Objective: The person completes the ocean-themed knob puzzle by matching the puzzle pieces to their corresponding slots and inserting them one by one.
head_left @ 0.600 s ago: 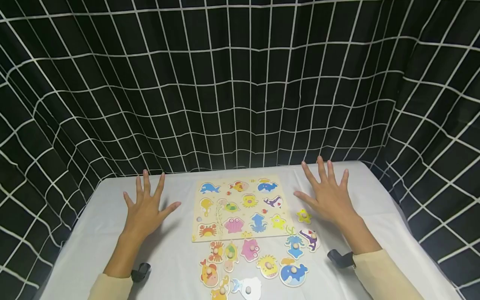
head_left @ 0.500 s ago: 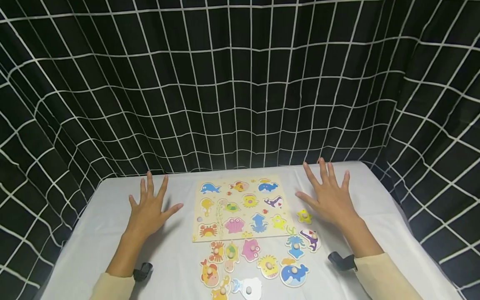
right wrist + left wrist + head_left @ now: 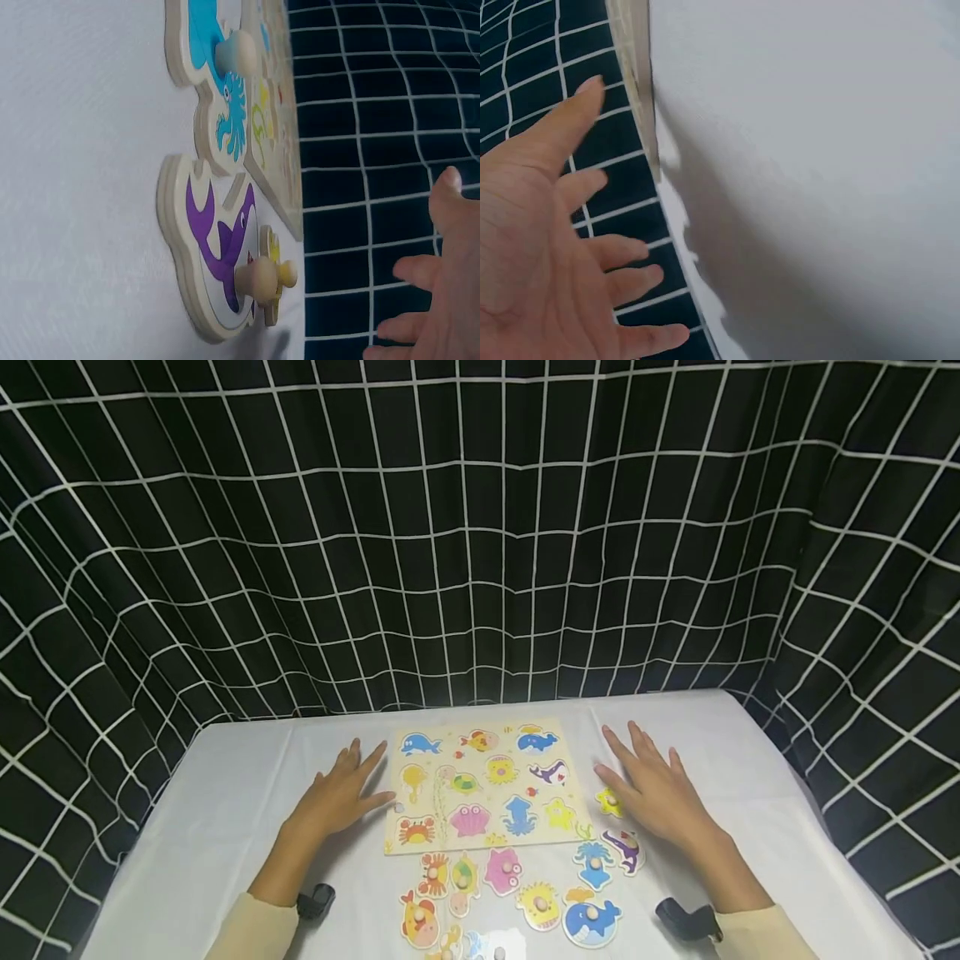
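Note:
A wooden puzzle board [image 3: 480, 760] printed with sea animals lies mid-table. My left hand [image 3: 341, 797] is at its left edge, fingers spread and holding nothing; the left wrist view shows the open palm over the white cloth. To the right of the board my right hand [image 3: 656, 789] hovers with fingers extended, overlapping the yellow starfish piece [image 3: 610, 802] in the head view. Near that hand are the purple shark piece [image 3: 225, 247] and the blue squid piece [image 3: 217, 82], each with a round wooden knob.
In front of the board lie more knobbed pieces: a blue whale [image 3: 591, 920], a yellow pufferfish-like piece [image 3: 538, 906], a pink shell [image 3: 503, 871], a turtle [image 3: 463, 881], a crab [image 3: 433, 874] and an orange fish [image 3: 418, 920]. A black grid curtain [image 3: 480, 568] surrounds the white table [image 3: 210, 810].
My left hand has moved right to the board's edge. My right hand has dropped lower and now overlaps the starfish piece in the head view. The view has tilted up slightly.

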Available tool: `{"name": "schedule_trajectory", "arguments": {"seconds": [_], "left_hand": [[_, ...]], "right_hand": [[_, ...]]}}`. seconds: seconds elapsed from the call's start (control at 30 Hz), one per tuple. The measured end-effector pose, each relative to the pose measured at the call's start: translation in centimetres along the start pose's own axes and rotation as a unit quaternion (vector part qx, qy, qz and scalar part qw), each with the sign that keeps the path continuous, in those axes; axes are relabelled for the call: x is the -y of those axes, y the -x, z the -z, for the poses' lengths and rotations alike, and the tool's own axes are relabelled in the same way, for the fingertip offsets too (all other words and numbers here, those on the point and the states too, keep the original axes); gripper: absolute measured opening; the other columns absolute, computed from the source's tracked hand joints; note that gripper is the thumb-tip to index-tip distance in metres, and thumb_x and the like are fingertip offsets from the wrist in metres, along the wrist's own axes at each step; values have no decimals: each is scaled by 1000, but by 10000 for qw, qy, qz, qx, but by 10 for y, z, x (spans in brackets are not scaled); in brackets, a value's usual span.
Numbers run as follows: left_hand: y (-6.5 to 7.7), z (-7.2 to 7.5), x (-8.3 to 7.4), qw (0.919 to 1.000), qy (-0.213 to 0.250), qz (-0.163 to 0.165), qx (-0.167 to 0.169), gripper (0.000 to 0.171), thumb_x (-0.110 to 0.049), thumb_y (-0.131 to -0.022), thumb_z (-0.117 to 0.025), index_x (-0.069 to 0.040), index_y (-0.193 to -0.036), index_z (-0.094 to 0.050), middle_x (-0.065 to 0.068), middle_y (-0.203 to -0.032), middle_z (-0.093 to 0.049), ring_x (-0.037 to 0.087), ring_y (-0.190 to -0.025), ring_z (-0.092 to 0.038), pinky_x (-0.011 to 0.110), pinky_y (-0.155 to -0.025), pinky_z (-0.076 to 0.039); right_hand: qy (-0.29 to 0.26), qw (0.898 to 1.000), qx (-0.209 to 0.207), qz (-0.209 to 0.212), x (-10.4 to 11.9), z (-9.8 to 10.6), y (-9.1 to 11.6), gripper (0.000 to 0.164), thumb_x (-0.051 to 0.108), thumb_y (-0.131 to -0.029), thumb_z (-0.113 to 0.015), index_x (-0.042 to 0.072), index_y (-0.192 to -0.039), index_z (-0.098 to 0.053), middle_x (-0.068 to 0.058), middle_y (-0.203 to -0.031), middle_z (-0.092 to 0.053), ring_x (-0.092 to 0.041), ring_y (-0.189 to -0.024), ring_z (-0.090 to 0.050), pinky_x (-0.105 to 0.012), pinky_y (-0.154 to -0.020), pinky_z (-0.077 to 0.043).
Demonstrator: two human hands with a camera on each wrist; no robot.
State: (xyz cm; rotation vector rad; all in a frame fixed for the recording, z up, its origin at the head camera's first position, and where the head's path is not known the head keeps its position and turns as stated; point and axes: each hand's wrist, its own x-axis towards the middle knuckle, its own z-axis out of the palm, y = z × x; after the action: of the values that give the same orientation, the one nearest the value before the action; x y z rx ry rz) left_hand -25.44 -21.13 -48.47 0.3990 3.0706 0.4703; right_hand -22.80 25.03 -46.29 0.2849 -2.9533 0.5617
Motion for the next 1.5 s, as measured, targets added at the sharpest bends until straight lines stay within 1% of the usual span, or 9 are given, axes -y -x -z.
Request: {"name": "schedule_trajectory", "arguments": {"seconds": [0.3, 0.53, 0.73, 0.97, 1.1, 1.17, 1.27, 1.37, 1.5], "left_hand": [[-13, -3, 0, 9943, 722, -42, 781, 84, -57, -94, -64, -20, -161, -31, 29, -164, -17, 48, -151, -15, 70, -117, -13], [-13, -9, 0, 9924, 854, -84, 886, 82, -56, -93, -65, -19, -160, -35, 30, -165, -11, 48, -152, -8, 70, -117, -4], [-15, -12, 3, 9917, 882, -77, 936, 81, -56, -95, -63, -22, -161, -31, 27, -167, -4, 46, -154, -2, 69, -117, 2], [-12, -14, -1, 9929, 728, -56, 937, 80, -56, -97, -58, -18, -161, -29, 27, -166, -5, 46, -154, -2, 72, -115, 2], [-11, -13, -2, 9929, 740, -28, 936, 79, -55, -97, -59, -18, -161, -30, 27, -166, -5, 46, -154, -2, 72, -116, 2], [-11, -13, -2, 9928, 759, -42, 921, 79, -54, -97, -59, -18, -161, -30, 28, -166, -5, 46, -154, -3, 73, -115, 2], [-12, -14, -1, 9929, 754, -50, 920, 80, -55, -97, -59, -18, -161, -30, 27, -166, -5, 46, -154, -2, 72, -115, 3], [-13, -15, 0, 9926, 760, -30, 952, 81, -56, -96, -59, -19, -161, -29, 26, -167, -4, 45, -154, -1, 72, -116, 4], [-14, -17, 2, 9922, 762, 13, 983, 81, -57, -96, -59, -20, -162, -28, 25, -167, -3, 44, -154, 0, 71, -116, 5]], "right_hand": [[-99, 9996, 270, -51, 3, -2, -2, 75, 61, -104, -36, 6, -155, -41, -27, -161, -28, -47, -149, -26, -66, -119, -11], [-293, 9990, 342, 59, 1, -1, 1, 70, 57, -105, -43, 0, -144, -55, -26, -147, -51, -49, -136, -45, -64, -110, -35], [-411, 9983, 411, -52, 0, 3, 0, 59, 46, -101, -60, 3, -140, -59, -24, -141, -58, -48, -134, -48, -65, -108, -37], [-474, 9976, 512, 45, -2, 6, 1, 53, 35, -96, -71, 3, -137, -63, -23, -137, -61, -47, -132, -51, -64, -108, -39], [-638, 9931, 930, 314, 2, 10, 3, 41, 25, -88, -81, 7, -124, -72, -15, -124, -70, -40, -123, -60, -59, -104, -45], [-730, 9882, 1267, 453, 6, 13, 4, 28, 18, -84, -83, 12, -111, -77, -6, -107, -74, -32, -107, -66, -53, -95, -51], [-856, 9778, 1814, 611, 14, 17, 9, 17, 12, -81, -84, 18, -95, -78, 8, -87, -71, -17, -84, -64, -40, -79, -54], [-945, 9667, 2271, 710, 22, 18, 14, 18, 10, -77, -86, 21, -87, -76, 11, -77, -67, -12, -72, -60, -33, -70, -52], [-1121, 9539, 2712, 636, 30, 16, 19, 21, 5, -75, -86, 20, -84, -76, 8, -73, -67, -15, -65, -62, -31, -61, -53]]}}
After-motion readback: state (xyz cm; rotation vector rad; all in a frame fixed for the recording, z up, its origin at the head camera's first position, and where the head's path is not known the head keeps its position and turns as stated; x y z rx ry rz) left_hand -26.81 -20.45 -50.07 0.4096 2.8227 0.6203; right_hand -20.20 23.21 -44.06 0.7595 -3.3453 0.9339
